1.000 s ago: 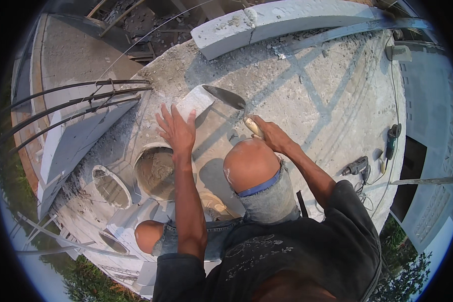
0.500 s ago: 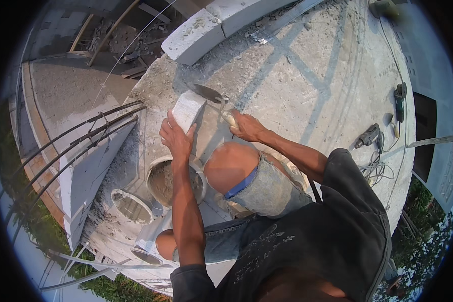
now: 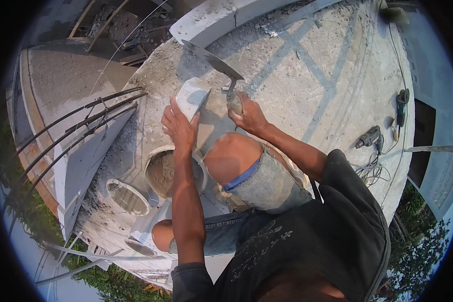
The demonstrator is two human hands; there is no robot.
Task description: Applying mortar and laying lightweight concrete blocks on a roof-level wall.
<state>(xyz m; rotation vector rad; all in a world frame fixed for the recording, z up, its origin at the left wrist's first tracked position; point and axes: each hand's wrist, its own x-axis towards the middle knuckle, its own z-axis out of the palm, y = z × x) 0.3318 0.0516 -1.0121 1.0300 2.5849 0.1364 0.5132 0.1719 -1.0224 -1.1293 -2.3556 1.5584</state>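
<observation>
My left hand (image 3: 180, 127) grips the near end of a short white block (image 3: 192, 95), its fingers on the left side and the thumb on the right. The block is tilted, and I cannot tell if it rests on the floor. In my right hand (image 3: 249, 116) is a trowel (image 3: 214, 63), held by its handle. The long grey blade is raised and points to the far left, above and beyond the block. Just below my left hand stands a round bucket (image 3: 158, 173) with grey-brown mortar in it, partly hidden by my forearm.
A curved row of white blocks (image 3: 206, 25) runs along the far edge. Bent steel bars (image 3: 85, 123) jut out at the left over a white wall piece (image 3: 88, 166). A smaller container (image 3: 128, 196) sits left of the bucket. A drill (image 3: 370, 137) and an angle grinder (image 3: 401, 106) with cables lie at right.
The trowel has been lifted from beside the block, its blade now pointing farther up and away. My right hand has turned and risen slightly. The block has shifted a little and tilted in my left hand.
</observation>
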